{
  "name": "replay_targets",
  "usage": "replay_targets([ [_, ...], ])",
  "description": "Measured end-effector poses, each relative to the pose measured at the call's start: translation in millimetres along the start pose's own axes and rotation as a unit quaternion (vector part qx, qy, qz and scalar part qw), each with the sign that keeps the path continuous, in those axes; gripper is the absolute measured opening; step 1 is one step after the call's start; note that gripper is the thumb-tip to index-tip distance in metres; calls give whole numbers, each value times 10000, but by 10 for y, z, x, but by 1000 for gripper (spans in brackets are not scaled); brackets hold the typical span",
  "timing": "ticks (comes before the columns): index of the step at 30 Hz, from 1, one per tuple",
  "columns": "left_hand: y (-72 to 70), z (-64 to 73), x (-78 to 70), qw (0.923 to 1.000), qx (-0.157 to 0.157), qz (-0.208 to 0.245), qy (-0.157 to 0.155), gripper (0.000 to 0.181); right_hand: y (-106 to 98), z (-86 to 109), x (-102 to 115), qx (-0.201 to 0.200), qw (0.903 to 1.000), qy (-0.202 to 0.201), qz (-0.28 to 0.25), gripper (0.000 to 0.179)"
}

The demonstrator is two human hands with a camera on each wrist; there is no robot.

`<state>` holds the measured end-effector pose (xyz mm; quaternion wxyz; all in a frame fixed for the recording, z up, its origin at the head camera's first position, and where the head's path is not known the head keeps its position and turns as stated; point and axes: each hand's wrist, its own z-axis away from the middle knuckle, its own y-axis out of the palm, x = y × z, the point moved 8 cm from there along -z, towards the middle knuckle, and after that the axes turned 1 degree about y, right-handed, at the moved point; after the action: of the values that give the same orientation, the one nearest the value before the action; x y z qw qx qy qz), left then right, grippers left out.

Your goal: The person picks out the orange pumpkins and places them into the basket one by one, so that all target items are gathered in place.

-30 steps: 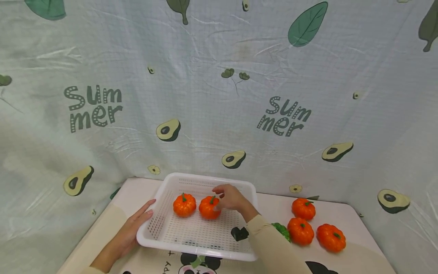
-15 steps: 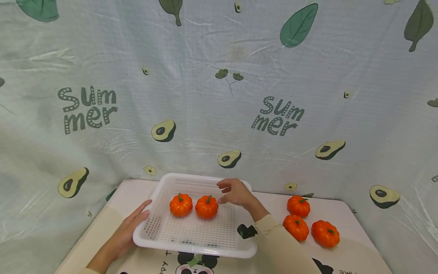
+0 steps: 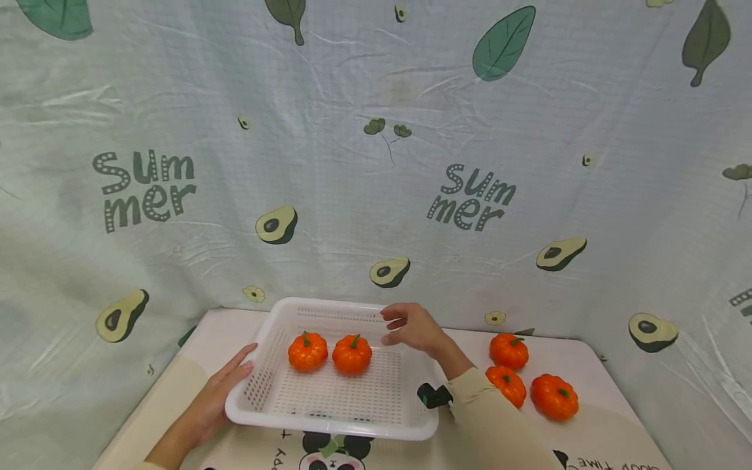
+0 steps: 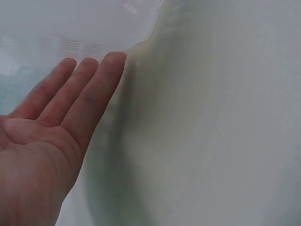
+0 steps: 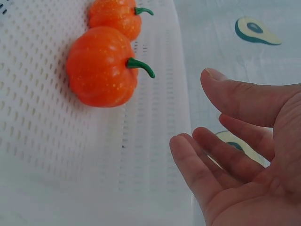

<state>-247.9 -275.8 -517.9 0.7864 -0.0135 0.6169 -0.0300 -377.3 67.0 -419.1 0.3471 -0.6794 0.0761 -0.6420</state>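
Two small orange pumpkins with green stems, the left pumpkin (image 3: 308, 353) and the right pumpkin (image 3: 352, 356), sit side by side in a white perforated basket (image 3: 331, 427). Along the basket's left side lies my left hand (image 3: 217, 398), its straight fingertips against the wall in the left wrist view. My right hand (image 3: 416, 329) hovers over the basket's far right part, fingers loosely bent. In the right wrist view nothing lies between its thumb and fingers, and the nearer pumpkin (image 5: 102, 67) stands apart from them.
Outside the basket, on the right of the table (image 3: 593, 391), lie three more pumpkins: a far one (image 3: 508, 351), a middle one (image 3: 508, 385) partly behind the sleeve, and a right one (image 3: 555, 397). A printed curtain (image 3: 329, 163) hangs behind the table.
My right hand has let go of the right pumpkin in the basket and moved off to the right. My left hand stays at the basket's side. The whole view has shifted slightly.
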Motion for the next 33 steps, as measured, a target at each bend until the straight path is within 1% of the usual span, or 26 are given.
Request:
replay_targets([
  [6, -1, -7, 2, 10000, 26, -22, 11, 65, -116, 50, -40, -114, 9998, -27, -161, 50],
  [17, 1, -1, -4, 10000, 41, -13, 56, 64, -323, 154, -131, -388, 9989, 16, -251, 49],
  [26, 7, 2, -5, 10000, 18, -20, 20, 64, -490, 223, -316, -381, 9988, 77, -295, 48],
  [33, 17, -3, -10, 10000, 23, -17, -2, 65, -642, 306, -418, -360, 9980, 24, -513, 50],
])
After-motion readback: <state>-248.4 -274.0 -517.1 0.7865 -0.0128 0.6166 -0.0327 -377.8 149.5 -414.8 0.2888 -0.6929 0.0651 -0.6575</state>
